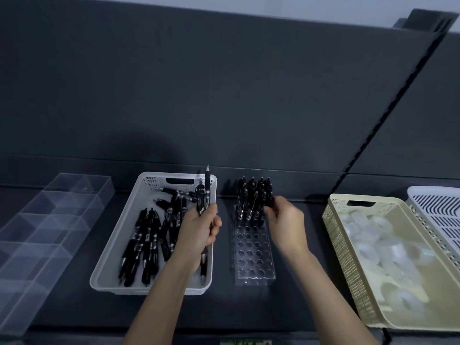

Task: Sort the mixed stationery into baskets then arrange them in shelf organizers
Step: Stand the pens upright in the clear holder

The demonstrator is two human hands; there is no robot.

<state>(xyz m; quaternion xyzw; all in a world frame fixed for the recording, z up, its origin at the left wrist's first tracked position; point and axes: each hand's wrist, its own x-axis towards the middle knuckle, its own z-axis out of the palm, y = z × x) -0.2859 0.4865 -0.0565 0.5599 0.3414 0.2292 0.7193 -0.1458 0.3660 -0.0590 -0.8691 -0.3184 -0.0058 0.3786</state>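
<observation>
Shelf (236, 307): dark and matte, running the full width of the view, front lip down at the bottom edge.
Back panel (199, 83): tall, plain dark grey, rising straight off the shelf.
Slotted rail (387, 115): black, slanting up to the right, splitting the back panel from a second panel (428, 120).
Wall (249, 6): a pale strip along the very top.
Bracket (428, 19): dark, ridged, up at the rail's top.
Label (245, 342): green and red, barely peeking in at the bottom; print unreadable.

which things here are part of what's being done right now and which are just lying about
In use: left hand gripping pens; right hand pinching a pen; white basket; pen rack.
Lying about: divider tray; beige basket with tape rolls; slatted basket.
</observation>
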